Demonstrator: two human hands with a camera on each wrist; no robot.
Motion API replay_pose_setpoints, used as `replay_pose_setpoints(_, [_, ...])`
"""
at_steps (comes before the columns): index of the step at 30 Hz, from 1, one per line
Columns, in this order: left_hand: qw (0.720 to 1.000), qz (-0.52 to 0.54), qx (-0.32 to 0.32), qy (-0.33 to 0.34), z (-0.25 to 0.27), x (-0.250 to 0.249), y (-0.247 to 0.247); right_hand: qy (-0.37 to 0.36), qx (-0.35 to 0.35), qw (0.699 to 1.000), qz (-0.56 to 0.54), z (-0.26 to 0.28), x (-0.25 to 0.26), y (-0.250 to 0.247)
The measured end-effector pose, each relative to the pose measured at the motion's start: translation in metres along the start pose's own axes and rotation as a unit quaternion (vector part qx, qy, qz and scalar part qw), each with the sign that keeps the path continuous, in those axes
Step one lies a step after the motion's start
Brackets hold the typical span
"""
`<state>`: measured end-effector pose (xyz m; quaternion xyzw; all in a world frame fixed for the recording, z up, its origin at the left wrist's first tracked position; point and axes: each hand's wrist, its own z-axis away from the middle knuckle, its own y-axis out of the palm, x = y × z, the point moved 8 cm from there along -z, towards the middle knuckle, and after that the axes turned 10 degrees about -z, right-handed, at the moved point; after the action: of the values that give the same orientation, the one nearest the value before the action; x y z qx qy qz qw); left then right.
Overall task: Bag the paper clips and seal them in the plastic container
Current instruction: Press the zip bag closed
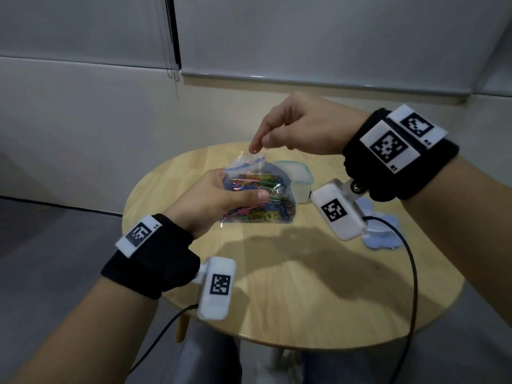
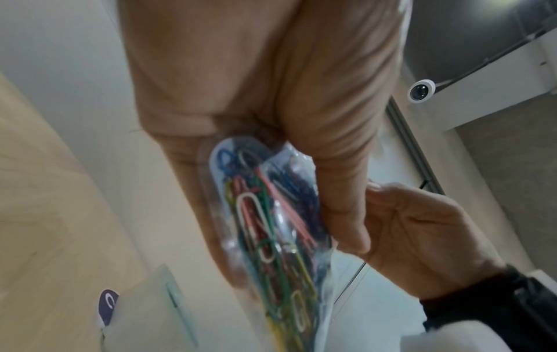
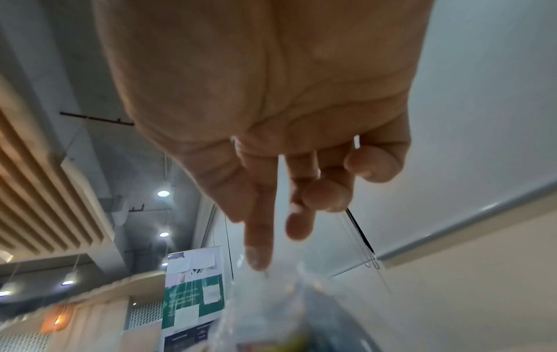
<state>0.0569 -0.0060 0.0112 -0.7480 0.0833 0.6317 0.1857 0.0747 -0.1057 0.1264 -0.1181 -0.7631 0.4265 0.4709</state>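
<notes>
Paper clips (image 1: pixel 257 196), a jumble of pink, green, yellow, blue and white ones, fill the clear plastic bag (image 1: pixel 249 189) that my left hand (image 1: pixel 219 200) grips above the round wooden table (image 1: pixel 304 286). From the head camera I see the thumb laid across the near face of the bag and the fingers curled behind it, so the bag is clamped in the palm. In the left wrist view the clips (image 2: pixel 271 226) press against the film of the bag (image 2: pixel 304 166) between palm (image 2: pixel 256 83) and thumb.

My right hand (image 1: pixel 299 126) hangs at about 1 o'clock from the bag, above it. Its index finger and thumb point down and meet at the crumpled upper edge of the bag, which carries a blue and pink strip. I cannot tell whether they truly pinch the film or only touch it; the other fingers are loosely bent. The right wrist view shows the fingertips (image 3: pixel 256 257) just at the blurred top of the bag (image 3: pixel 271 297).

Behind the bag, at roughly 2 o'clock from it, the plastic container (image 1: pixel 299 181) with a teal rim stands open on the table. At 3 o'clock, partly hidden by my right wrist camera, lies a pale blue cloth (image 1: pixel 385 239).
</notes>
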Motion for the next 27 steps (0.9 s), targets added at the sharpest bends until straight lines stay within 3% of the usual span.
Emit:
replay_pose_setpoints(6, [0.998,0.045,-0.001,0.035,-0.002,-0.009,0.004,-0.009,0.061,0.996,-0.071,0.023,-0.027,0.027])
replay_pose_setpoints(13, [0.996,0.083,-0.021,0.040,-0.002,-0.009,0.011,0.052,0.106,0.988,-0.096,0.030,-0.047,0.036])
replay_pose_setpoints(21, [0.991,0.105,-0.075,0.047,-0.007,-0.008,0.010,-0.082,-0.058,0.961,-0.256,0.032,-0.045,0.017])
replay_pose_setpoints(27, [0.986,0.127,-0.094,0.049,-0.007,-0.010,0.002,-0.072,-0.146,0.940,-0.299,0.036,-0.054,0.002])
